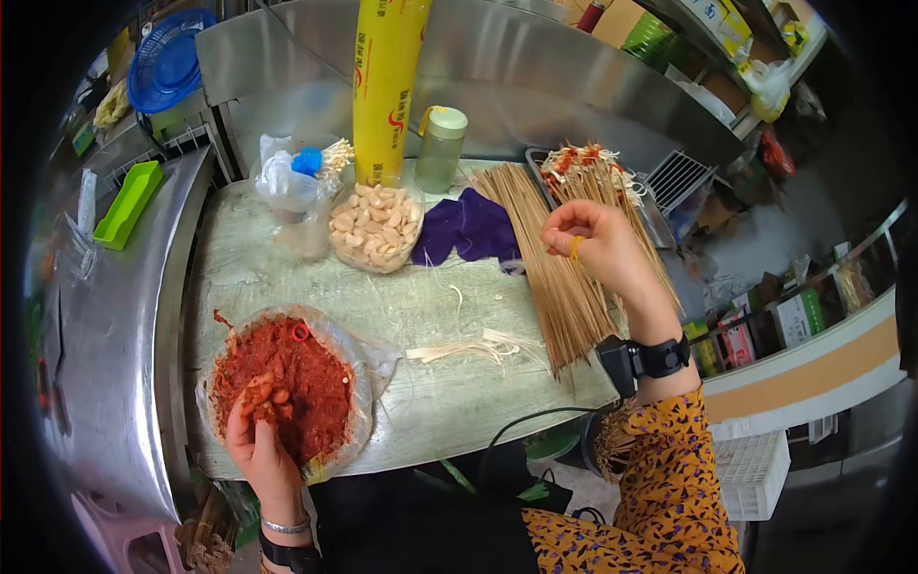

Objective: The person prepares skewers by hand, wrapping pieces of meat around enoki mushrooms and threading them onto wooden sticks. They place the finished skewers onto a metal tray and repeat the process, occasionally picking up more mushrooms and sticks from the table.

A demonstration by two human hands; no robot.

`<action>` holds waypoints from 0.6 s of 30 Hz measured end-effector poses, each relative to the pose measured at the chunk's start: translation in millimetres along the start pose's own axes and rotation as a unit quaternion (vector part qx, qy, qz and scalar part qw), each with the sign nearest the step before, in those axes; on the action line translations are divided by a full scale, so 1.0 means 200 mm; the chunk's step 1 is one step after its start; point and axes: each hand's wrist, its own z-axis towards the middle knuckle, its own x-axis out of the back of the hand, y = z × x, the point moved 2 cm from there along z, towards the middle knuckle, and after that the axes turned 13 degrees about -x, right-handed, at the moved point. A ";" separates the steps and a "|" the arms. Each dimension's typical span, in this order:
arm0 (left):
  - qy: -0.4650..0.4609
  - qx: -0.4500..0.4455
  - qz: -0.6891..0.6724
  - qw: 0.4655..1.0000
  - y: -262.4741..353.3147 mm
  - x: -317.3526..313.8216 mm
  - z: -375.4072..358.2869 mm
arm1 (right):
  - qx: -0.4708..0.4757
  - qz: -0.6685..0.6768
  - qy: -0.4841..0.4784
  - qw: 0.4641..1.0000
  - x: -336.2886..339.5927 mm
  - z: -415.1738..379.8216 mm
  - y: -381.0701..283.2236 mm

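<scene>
My left hand (258, 430) is over a plastic-lined bowl of red chili paste (311, 383). Its fingers are curled and smeared with paste; whatever they hold, if anything, is hidden. A red ring-shaped piece (301, 331) lies on the paste. Above a spread of thin bamboo skewers (555, 287), my right hand (598, 244) has its fingertips pinched together, and I cannot make out anything between them. A yellow band (575, 249) circles one of its fingers. Pale thin strips, enoki mushrooms by their look (459, 348), lie on the board between the hands.
Behind are a container of peeled garlic cloves (376, 228), a purple cloth (469, 230), a green-lidded bottle (442, 148) and a tall yellow roll (387, 96). At the back right, a metal tray (660, 225) bears skewered enoki with red paste. A steel counter (143, 316) stands left.
</scene>
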 end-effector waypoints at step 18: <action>-0.019 -0.006 0.010 1.000 0.02 0.00 0.01 | 0.272 -0.428 -0.079 0.858 -0.85 -0.17 0.20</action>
